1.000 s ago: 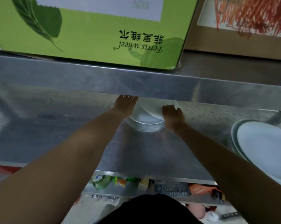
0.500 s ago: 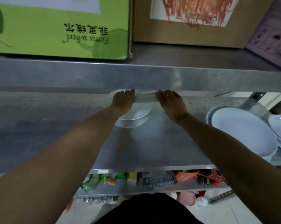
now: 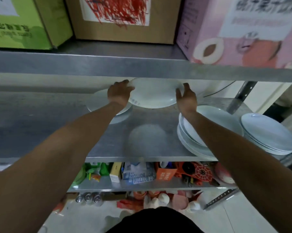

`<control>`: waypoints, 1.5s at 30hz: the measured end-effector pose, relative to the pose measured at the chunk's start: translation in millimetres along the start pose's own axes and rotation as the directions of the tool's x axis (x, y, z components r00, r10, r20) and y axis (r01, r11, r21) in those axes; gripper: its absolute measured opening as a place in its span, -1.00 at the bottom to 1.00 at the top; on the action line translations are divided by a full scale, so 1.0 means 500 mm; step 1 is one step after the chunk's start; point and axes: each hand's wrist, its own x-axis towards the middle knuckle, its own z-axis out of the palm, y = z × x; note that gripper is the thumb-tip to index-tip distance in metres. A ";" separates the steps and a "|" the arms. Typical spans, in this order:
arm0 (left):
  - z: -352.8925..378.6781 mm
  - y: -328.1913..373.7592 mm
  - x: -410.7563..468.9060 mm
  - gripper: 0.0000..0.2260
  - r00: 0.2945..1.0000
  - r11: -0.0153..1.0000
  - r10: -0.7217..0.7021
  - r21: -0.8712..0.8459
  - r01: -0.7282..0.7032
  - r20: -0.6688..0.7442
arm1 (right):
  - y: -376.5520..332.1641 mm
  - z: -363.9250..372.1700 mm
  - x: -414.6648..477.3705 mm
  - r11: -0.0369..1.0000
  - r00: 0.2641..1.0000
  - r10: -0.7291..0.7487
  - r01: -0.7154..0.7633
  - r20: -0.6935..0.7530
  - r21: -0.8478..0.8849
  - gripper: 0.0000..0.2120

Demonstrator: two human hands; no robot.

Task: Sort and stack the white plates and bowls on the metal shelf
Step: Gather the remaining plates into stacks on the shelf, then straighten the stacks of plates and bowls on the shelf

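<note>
Above the middle shelf (image 3: 152, 148), left hand (image 3: 119, 95) and right hand (image 3: 186, 98) clamp a white plate (image 3: 154, 94) by opposite rims, lifted clear. Another plate (image 3: 98, 102) sits below-left; two stacks (image 3: 214, 125) (image 3: 268, 133) at right.

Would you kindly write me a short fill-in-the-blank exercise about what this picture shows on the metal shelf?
1. Both hands, the left hand and the right hand, hold one white ____ above the metal shelf.
2. The cardboard box on the upper shelf stands between a green box and a ____ box.
3. Beneath the right forearm lies a stack of white ____.

Missing words: plate; pink; plates
</note>
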 end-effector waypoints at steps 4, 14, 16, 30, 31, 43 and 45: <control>0.012 0.084 -0.027 -0.56 0.993 0.988 -0.087 -0.120 0.096 0.077 | 0.078 -0.071 0.028 0.982 0.970 0.165 -0.179 0.179 0.066 -0.63; 0.085 0.267 -0.105 -0.53 0.956 0.965 -0.108 -0.201 0.166 0.271 | 0.263 -0.185 0.001 0.885 0.837 0.439 -0.466 0.326 0.005 -0.88; 0.101 0.295 -0.113 -0.54 0.940 0.962 -0.117 -0.197 0.187 0.320 | 0.286 -0.203 -0.004 0.884 0.830 0.450 -0.466 0.331 -0.032 -0.96; 0.150 0.332 -0.138 -0.66 0.823 0.966 -0.073 -0.164 0.198 0.563 | 0.318 -0.212 -0.022 0.914 0.873 0.372 -0.286 0.315 -0.288 -0.92; 0.150 0.329 -0.136 -0.65 0.828 0.970 -0.060 -0.164 0.180 0.557 | 0.313 -0.209 -0.023 0.914 0.884 0.356 -0.262 0.302 -0.311 -0.89; 0.106 0.092 -0.114 -0.68 0.880 0.991 -0.130 0.046 0.123 0.457 | 0.116 -0.072 -0.027 0.947 0.919 0.057 0.074 0.390 -0.313 -0.65; 0.088 0.019 -0.111 -0.65 0.886 0.984 -0.178 0.070 0.164 0.428 | 0.063 -0.022 -0.033 0.950 0.890 0.020 0.126 0.456 -0.287 -0.66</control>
